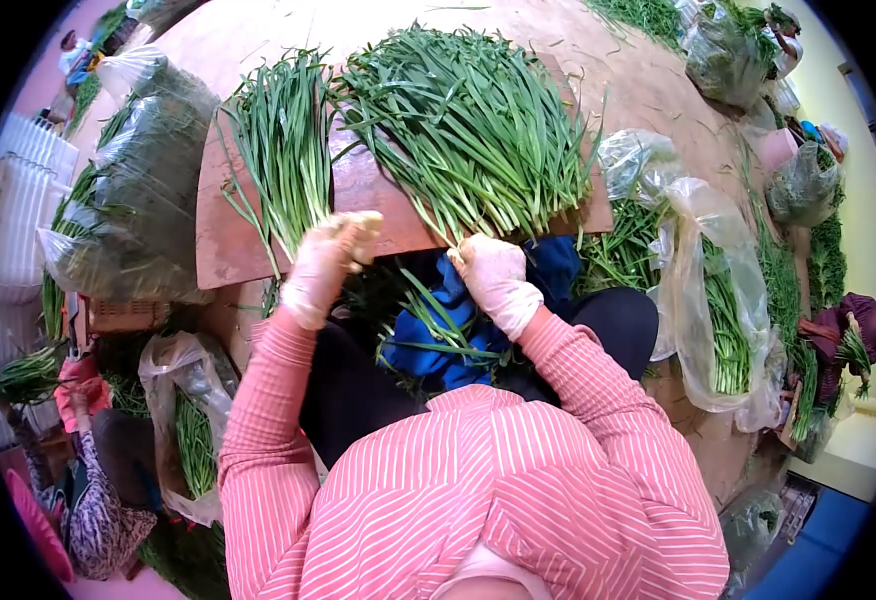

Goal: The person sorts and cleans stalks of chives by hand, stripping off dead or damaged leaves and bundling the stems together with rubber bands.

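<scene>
My right hand (493, 280), in a pale thin glove, is closed at the board's near edge, its fingertips pinching the pale ends of a few garlic chives (438, 215). Those stalks lie at the left side of a large chive pile (478, 120) on a brown wooden board (228, 235). My left hand (328, 262), gloved too, has its fingers curled inward over the near edge, by the root ends of a smaller chive bunch (288, 140). What its fingers hold, if anything, cannot be made out. Loose leaves (438, 325) lie over a blue cloth (418, 345) in my lap.
A large clear bag of greens (143, 170) stands left of the board. Another open bag (713, 300) with chives lies to the right, and one more (190, 420) at lower left. Other people work at the sides, including one in a patterned sleeve (98, 490).
</scene>
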Available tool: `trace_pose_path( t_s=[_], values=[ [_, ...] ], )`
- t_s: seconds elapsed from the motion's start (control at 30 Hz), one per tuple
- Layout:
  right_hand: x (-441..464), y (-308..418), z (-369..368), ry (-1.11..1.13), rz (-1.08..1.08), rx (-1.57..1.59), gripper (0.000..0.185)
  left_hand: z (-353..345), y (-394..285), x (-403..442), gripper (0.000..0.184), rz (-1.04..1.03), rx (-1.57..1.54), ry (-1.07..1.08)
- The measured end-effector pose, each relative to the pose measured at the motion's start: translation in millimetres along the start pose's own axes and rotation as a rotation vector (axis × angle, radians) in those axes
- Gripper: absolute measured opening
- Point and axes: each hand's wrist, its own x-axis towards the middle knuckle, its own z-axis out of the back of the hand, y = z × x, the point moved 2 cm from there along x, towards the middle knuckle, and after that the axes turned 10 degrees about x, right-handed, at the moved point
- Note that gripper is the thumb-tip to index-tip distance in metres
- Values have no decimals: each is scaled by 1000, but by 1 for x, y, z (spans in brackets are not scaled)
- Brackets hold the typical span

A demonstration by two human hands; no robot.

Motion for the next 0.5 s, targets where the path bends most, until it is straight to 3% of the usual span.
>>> trace_pose_path(
  t_s=[0.1, 0.17, 0.27, 0.3, 0.37, 0.4, 0.43, 0.5],
  values=[
    [-25, 20, 5, -39, 95, 183, 27, -40, 23, -2, 41, 239, -216, 172],
    [-42, 35, 4, 18, 167, 141, 30, -62, 37, -6, 45, 277, -416, 263],
    [-49, 44, 21, 353, 78, 286, 42, -76, 44, -21, 44, 182, -855, 330],
    [-47, 36, 22, 279, -22, 469, 48, -73, 44, -24, 46, 156, -803, 169],
    [-29, 23, 32, 81, -106, 342, 52, -62, 32, -38, 44, 51, -969, 91],
    [-16, 19, 35, 138, -184, 184, 47, -56, 28, -41, 42, -11, -1000, 23],
    [-8, 6, 21, 6, -88, 59, 39, -52, 25, -44, 41, -94, -1086, 20],
    [10, -9, 1, 41, -92, -44, 36, -49, 15, -50, 41, -228, -1200, 117]
  ],
)
